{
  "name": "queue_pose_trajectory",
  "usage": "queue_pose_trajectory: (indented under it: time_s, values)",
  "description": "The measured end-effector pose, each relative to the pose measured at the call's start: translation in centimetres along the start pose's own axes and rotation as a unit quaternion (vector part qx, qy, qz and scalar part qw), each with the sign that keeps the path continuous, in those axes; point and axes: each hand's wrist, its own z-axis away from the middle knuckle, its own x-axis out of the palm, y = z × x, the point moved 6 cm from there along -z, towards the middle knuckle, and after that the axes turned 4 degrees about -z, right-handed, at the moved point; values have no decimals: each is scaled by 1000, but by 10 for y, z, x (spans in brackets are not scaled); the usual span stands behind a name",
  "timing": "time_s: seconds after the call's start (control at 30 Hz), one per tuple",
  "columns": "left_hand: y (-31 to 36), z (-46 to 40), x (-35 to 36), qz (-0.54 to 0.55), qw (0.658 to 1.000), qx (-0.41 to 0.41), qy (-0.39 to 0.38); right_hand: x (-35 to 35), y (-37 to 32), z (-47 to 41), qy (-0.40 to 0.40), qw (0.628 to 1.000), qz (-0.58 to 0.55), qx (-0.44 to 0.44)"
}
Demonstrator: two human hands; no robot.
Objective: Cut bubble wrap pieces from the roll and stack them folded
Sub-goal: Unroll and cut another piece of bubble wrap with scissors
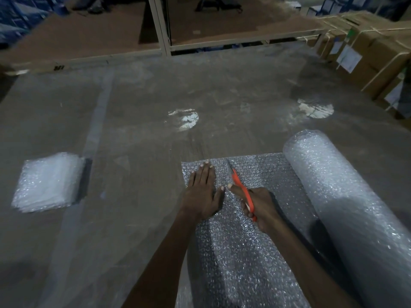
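- My left hand (pixel 203 192) lies flat on the unrolled sheet (pixel 235 241), palm down, fingers straight and pressed together, thumb spread toward my other hand.
- My right hand (pixel 259 207) grips the orange-handled scissors (pixel 241 190), fingers curled round the handles; the blades point away from me along the cut line, near the sheet's far edge.
- Both forearms reach in from the near edge of the floor (pixel 144 121), the left one bare and cut off by the frame.
- The blade tips are thin and dark against the bubbles, so I cannot tell how far apart they stand.
- The roll (pixel 347 201) lies just right of the sheet, joined to it, and its near end runs out of view.
- A stack of folded pieces (pixel 49 183) sits well apart toward the floor's left edge, beside a dark stripe; its layers blur together.
- The wrap is clear plastic covered in small round bubbles that glint; the roll is a thick cylinder, the stack roughly square.
- The floor is dull grey concrete with 2 bright reflections.
- Strapped cardboard boxes (pixel 375 50) line the far right corner.
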Motion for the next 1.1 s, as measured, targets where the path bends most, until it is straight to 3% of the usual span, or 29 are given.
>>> queue_pose_trajectory:
  time_s: [1.1]
  values:
    - [0, 1, 2, 6, 1000, 0, 6, 7, -10, -3, 0, 1000, 18, 3]
